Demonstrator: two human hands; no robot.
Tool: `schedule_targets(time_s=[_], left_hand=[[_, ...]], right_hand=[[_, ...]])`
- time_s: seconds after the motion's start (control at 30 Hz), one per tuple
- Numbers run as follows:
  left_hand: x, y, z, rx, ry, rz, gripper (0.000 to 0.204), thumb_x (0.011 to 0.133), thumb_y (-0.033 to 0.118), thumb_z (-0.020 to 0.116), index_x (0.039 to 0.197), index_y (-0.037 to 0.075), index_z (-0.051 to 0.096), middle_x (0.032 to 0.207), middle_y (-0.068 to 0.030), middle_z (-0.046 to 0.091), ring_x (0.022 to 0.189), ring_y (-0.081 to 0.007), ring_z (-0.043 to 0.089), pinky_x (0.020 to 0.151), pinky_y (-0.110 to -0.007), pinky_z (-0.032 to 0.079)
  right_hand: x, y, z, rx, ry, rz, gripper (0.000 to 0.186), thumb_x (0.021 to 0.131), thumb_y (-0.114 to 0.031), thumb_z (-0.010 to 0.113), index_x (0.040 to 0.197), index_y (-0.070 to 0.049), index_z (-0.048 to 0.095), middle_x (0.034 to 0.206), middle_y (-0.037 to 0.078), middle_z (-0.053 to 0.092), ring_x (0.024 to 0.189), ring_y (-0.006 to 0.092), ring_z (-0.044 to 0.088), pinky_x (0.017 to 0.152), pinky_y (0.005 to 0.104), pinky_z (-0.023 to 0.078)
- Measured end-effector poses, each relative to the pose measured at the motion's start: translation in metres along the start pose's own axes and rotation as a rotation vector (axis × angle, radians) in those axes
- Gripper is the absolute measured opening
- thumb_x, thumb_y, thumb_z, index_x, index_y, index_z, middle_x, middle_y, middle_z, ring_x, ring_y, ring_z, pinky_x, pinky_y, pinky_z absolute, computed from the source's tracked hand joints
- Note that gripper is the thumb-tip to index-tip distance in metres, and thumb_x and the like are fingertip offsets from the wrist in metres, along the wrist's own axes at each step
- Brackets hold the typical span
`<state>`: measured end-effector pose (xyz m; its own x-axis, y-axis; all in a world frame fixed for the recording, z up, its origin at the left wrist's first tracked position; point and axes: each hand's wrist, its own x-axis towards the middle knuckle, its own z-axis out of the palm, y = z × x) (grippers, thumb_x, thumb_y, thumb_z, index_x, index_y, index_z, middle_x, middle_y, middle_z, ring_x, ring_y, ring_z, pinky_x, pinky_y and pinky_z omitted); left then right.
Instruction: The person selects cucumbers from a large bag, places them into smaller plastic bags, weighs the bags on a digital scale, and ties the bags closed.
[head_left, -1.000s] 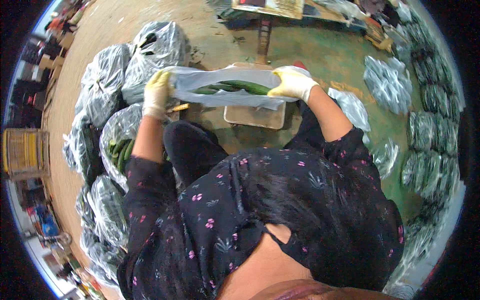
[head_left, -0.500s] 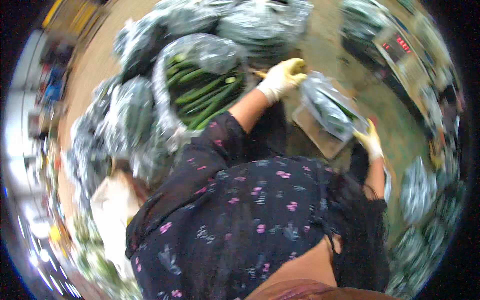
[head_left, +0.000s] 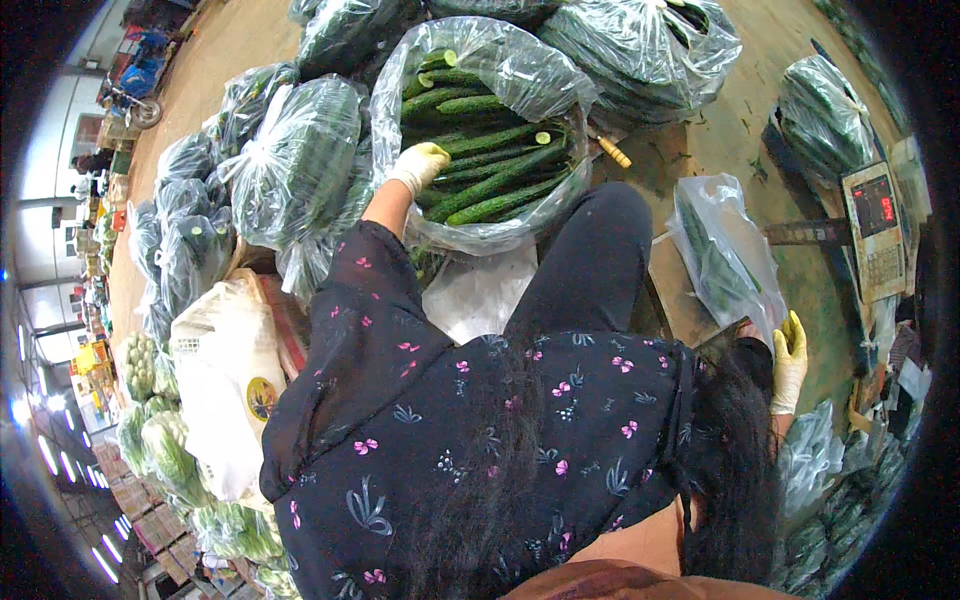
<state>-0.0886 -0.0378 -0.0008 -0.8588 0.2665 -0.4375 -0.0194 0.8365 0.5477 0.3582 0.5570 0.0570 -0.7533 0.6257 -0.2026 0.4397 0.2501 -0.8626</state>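
My left hand (head_left: 418,168), in a pale yellow glove, is at the left side of a large opened clear plastic bag (head_left: 520,50). Its fingers are curled against the dark green cucumbers (head_left: 500,185) packed inside; whether they grip one is hidden. A smaller clear bag (head_left: 722,240) with cucumbers in it lies to the right on a flat light board (head_left: 672,290). My right hand (head_left: 790,365), gloved the same way, is beside the near end of that bag. Its fingers point upward, thumb apart, and it grips nothing visible.
Full bags of cucumbers (head_left: 295,165) crowd the left and far side. A yellow-handled tool (head_left: 613,152) lies right of the large bag. A scale with a red display (head_left: 873,225) stands at right. A white sack (head_left: 225,370) and bagged leafy vegetables (head_left: 170,450) are at left.
My left hand has gone from near the small bag to the cucumbers in the large bag. My right hand has let go of the small bag, which now lies flat on the board.
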Motion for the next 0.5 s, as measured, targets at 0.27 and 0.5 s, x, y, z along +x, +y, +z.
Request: schedule_targets(time_s=[0.27, 0.5], left_hand=[[-0.026, 0.017, 0.051, 0.396, -0.169, 0.101, 0.054, 0.066, 0.037, 0.073, 0.107, 0.003, 0.063, 0.102, -0.0187, 0.064, 0.095, -0.0317, 0.061, 0.082, -0.036, 0.048], [-0.046, 0.001, 0.033, 0.512, -0.123, 0.242, 0.045, 0.066, 0.03, 0.071, 0.105, 0.007, 0.064, 0.096, -0.0189, 0.063, 0.09, -0.0331, 0.061, 0.078, -0.038, 0.048]], right_hand=[[-0.005, -0.035, 0.01, -0.063, -0.012, -0.029, 0.046, 0.085, -0.002, 0.06, 0.129, -0.002, 0.045, 0.126, 0.008, 0.051, 0.115, 0.0182, 0.048, 0.099, 0.0296, 0.036], [0.008, -0.054, 0.024, -0.152, -0.053, -0.031, 0.045, 0.084, -0.001, 0.059, 0.128, -0.002, 0.047, 0.127, 0.008, 0.051, 0.116, 0.0179, 0.048, 0.1, 0.0298, 0.035]])
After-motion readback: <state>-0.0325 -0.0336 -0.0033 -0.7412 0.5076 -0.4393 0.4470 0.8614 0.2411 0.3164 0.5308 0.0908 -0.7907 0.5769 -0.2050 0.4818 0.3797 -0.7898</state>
